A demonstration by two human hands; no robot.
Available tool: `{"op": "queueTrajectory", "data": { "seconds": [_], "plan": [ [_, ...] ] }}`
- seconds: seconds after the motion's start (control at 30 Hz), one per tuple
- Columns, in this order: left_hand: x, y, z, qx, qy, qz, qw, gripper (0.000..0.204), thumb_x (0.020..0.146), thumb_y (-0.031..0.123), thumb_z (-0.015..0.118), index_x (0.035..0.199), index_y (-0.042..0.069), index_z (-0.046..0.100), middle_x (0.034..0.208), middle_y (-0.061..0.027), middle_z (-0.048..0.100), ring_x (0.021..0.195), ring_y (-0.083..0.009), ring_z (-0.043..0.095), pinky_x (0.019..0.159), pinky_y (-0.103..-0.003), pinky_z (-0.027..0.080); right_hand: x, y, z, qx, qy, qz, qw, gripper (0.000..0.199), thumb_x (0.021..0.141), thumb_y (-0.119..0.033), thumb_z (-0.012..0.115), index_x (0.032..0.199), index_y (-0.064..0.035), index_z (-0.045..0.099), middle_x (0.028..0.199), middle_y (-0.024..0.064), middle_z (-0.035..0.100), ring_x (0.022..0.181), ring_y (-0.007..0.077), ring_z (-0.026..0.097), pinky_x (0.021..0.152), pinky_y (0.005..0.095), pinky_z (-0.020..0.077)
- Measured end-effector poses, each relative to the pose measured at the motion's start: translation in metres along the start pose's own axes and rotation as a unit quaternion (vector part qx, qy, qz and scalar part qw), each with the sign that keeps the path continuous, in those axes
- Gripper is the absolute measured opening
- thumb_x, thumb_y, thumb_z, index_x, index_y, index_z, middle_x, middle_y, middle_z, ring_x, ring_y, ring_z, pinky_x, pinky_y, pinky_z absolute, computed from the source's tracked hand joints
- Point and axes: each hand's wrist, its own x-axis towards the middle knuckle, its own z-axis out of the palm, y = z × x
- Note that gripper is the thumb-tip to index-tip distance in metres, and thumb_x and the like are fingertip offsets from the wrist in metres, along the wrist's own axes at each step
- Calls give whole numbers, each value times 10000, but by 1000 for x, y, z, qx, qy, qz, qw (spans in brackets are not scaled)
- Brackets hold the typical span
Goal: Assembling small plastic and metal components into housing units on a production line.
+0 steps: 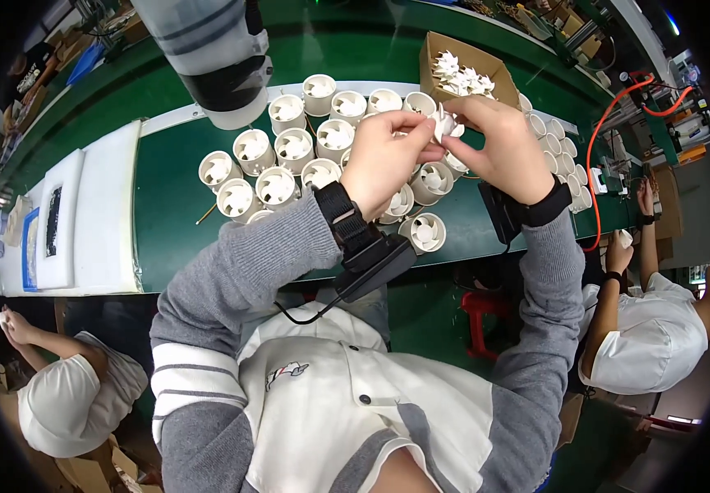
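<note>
Head view shows me both hands raised over the green worktop (174, 205). My left hand (383, 156) and right hand (498, 148) meet on one small white fan impeller (445, 125), fingers of both pinched closed around it. White round fan housings (277, 185) cluster at nine o'clock of the hands; a cardboard box (435, 51) of impellers sits at twelve.

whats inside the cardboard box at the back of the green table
The cardboard box holds a heap of small white fan impellers, piled loosely. What lies under the heap, and the box floor, is covered and cannot be seen.
</note>
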Motion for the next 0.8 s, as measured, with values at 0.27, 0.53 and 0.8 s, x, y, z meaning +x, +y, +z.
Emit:
{"op": "queueTrajectory", "data": {
  "seconds": [0.27,0.53,0.8],
  "plan": [
    [-71,13,-42,407,-250,246,844,315,840,135,670,1122,13,604,1101,-122,602,1085,-281,571,937,-403,459,18,73,32,18,25,51,998,253,754,-94,710,982,-12,635,854,114,647,728,270,632,669,338,520],
    [-124,11,-104,640,-229,288,675,356,747,165,712,1073,54,625,1098,-106,546,1190,-320,452,1042,-572,290,70,101,71,-181,-215,99,955,190,653,-101,719,831,-42,687,779,142,655,754,312,635,681,389,516],
    [-123,-2,-118,687,-190,263,649,438,727,188,738,1137,100,610,1294,-122,489,1300,-358,378,1069,-599,230,86,112,91,-193,-255,76,944,144,568,-102,719,669,-8,679,671,161,635,674,317,636,640,399,516]
  ]
}}
